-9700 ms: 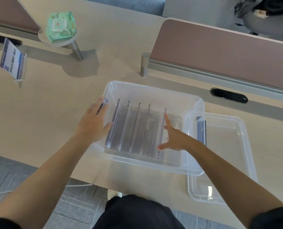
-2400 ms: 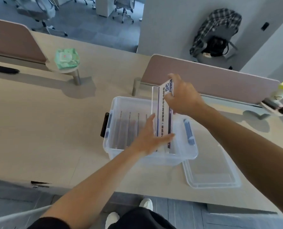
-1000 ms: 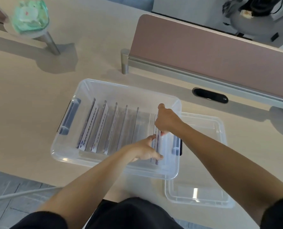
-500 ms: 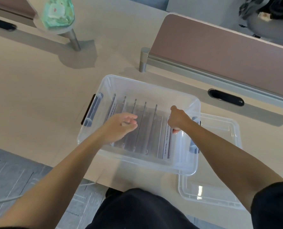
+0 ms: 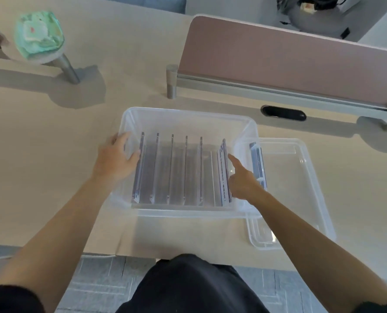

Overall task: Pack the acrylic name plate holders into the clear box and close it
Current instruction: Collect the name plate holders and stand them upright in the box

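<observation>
The clear box [image 5: 188, 115] stands open on the desk in front of me. Several acrylic name plate holders [image 5: 172, 168] stand upright in a row inside it. My left hand [image 5: 116, 157] grips the box's left wall, thumb inside and fingers outside over the rim. My right hand [image 5: 241, 179] is inside the box at its right end. Its straight index finger touches the rightmost holder [image 5: 221, 177], which carries a printed card, and its other fingers are curled. The clear lid [image 5: 301, 177] lies upturned on the desk to the right, partly under the box's right edge.
A pink divider panel [image 5: 278, 62] on a metal rail runs behind the box, with a black cable slot [image 5: 283, 112] in the desk below it. A green tissue pack [image 5: 38, 35] sits on a round stand at the far left. The desk's front edge is near my body.
My left hand went from above the holders to the box's left wall and took hold of it. My right hand stretched out its index finger against the rightmost holder.
</observation>
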Demonstrator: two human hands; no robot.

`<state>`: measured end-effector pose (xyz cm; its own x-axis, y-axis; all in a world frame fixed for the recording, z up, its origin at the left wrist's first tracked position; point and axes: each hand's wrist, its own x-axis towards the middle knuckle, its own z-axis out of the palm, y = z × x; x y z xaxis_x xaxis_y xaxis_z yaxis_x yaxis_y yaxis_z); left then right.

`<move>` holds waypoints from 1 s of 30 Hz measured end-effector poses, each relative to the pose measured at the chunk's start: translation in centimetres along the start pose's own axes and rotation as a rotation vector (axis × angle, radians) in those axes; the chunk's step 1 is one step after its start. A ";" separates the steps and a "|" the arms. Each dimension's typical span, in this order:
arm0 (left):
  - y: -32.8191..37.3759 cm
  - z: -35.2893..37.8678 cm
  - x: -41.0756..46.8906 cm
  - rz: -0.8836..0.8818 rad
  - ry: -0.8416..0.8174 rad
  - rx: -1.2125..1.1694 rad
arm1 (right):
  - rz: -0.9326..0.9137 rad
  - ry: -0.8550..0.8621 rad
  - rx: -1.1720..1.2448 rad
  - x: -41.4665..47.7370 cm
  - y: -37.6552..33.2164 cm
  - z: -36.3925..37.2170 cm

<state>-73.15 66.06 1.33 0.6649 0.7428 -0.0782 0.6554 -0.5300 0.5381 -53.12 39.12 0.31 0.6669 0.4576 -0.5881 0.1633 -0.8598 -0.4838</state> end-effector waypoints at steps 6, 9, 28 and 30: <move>-0.5 0.4 0.2 0.003 0.093 -0.079 | -0.075 -0.053 -0.083 1.1 1.5 0.8; -0.8 0.5 0.5 -0.030 0.080 -0.069 | -0.095 -0.068 -0.034 1.1 1.5 0.8; -0.9 0.8 0.4 -0.039 0.096 -0.049 | -0.172 -0.127 -0.015 0.3 0.2 1.2; -0.8 0.8 0.3 -0.048 0.095 -0.045 | -0.177 -0.129 -0.014 0.3 0.2 1.2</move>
<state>-73.16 66.39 0.22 0.5949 0.8034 -0.0258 0.6674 -0.4759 0.5728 -53.78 39.35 -0.71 0.5287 0.6259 -0.5733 0.2800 -0.7662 -0.5784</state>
